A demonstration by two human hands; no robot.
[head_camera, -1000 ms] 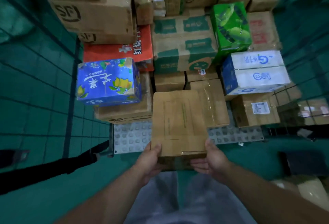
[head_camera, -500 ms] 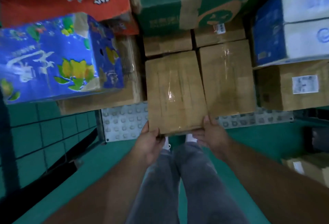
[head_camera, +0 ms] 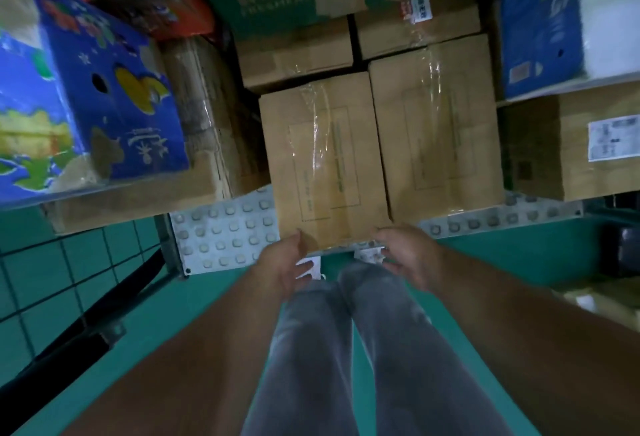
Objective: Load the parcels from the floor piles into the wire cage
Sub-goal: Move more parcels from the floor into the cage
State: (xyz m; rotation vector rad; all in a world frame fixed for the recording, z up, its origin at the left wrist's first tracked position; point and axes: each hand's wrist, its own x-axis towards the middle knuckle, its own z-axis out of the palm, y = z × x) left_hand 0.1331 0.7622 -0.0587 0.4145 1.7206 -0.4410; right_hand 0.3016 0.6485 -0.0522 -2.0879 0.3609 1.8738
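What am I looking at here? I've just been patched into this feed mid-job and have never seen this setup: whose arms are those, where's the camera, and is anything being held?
There is no machine here. A person loads parcels by hand, and the single camera sits on their head, looking forward and down. So the arms entering from below are theirs, as are the grey trouser legs. The left hand and right hand are open at the near edge of a taped cardboard box, and neither grips anything. That box lies on the cage's studded metal floor, with a matching box on its right. A blue fruit carton is stacked at left, and the wire mesh wall shows at lower left.
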